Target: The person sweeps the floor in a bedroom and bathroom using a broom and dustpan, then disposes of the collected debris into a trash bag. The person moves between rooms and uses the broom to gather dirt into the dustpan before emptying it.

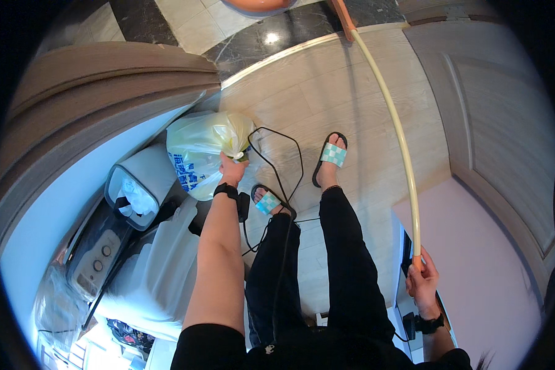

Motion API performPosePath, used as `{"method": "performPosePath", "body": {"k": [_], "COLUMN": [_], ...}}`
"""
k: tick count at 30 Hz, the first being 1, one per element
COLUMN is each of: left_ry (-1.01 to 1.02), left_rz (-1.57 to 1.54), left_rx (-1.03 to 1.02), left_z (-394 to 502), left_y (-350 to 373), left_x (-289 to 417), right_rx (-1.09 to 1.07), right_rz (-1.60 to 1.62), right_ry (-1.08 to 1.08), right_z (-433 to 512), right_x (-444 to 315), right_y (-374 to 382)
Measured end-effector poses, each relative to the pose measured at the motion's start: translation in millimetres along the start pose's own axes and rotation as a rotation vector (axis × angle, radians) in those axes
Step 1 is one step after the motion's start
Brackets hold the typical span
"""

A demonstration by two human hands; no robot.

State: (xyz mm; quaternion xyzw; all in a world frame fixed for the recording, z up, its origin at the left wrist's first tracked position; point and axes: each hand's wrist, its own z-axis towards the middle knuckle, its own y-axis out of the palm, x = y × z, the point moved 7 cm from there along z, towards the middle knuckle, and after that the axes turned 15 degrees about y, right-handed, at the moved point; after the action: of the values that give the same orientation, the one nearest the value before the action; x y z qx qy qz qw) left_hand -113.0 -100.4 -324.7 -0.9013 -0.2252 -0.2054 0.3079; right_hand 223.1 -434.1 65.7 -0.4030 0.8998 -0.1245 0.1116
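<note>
My left hand (pixel 233 169) is at the knotted top of a full, pale yellow plastic bag (pixel 203 148) with blue writing, its fingers closed on the knot. The bag rests on the floor against the wall. At the right, my right hand (pixel 422 282) grips the orange end of a long pale yellow pole (pixel 396 125). The far end of the pole joins an orange part (pixel 343 18) near the doorway, cut off by the top of the picture. Each wrist wears a black strap with a small device.
A black cable (pixel 300 157) loops over the wood-look floor by my sandalled feet. At the left stand a waste bin (pixel 141 185), an appliance with two knobs (pixel 97 263) and white covered items. A wooden door (pixel 495 115) is at the right. An orange basin (pixel 259 3) lies beyond the threshold.
</note>
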Motion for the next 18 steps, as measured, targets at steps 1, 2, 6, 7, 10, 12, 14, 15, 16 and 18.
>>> {"method": "performPosePath", "body": {"k": [1, 2, 6, 7, 10, 12, 14, 15, 16, 18], "left_ry": [-0.055, -0.037, -0.029, 0.039, 0.131, 0.114, 0.085, 0.05, 0.091, 0.113], "left_rz": [-0.116, -0.076, 0.019, 0.08, 0.137, 0.06, 0.013, -0.022, -0.032, -0.082], "left_rx": [-0.022, -0.024, 0.043, 0.026, 0.016, 0.038, 0.108, 0.132, 0.175, 0.253], "left_z": [0, 1, 2, 2, 0, -4, -8, -12, -16, -29], "left_y": [4, 2, -19, -24, -37, -38, -44, -48, -56, -82], "left_x": [-7, -9, -13, -8, 1, 2, 1, -1, 1, -1], "right_rx": [0.001, 0.006, 0.044, 0.045, 0.039, 0.043, 0.046, 0.042, 0.037, 0.025], "right_rz": [-0.012, -0.007, 0.019, 0.025, 0.024, 0.001, -0.009, -0.002, 0.004, -0.017], "right_ry": [0.007, 0.004, -0.038, -0.048, -0.061, -0.073, -0.08, -0.08, -0.079, -0.087], "right_z": [1, 1, 6, 7, 8, 7, 5, 5, 4, 2], "right_x": [3, 5, 15, 16, 19, 18, 15, 14, 12, 9], "right_y": [0, 1, 0, 1, 3, 3, 2, 2, 2, 3]}}
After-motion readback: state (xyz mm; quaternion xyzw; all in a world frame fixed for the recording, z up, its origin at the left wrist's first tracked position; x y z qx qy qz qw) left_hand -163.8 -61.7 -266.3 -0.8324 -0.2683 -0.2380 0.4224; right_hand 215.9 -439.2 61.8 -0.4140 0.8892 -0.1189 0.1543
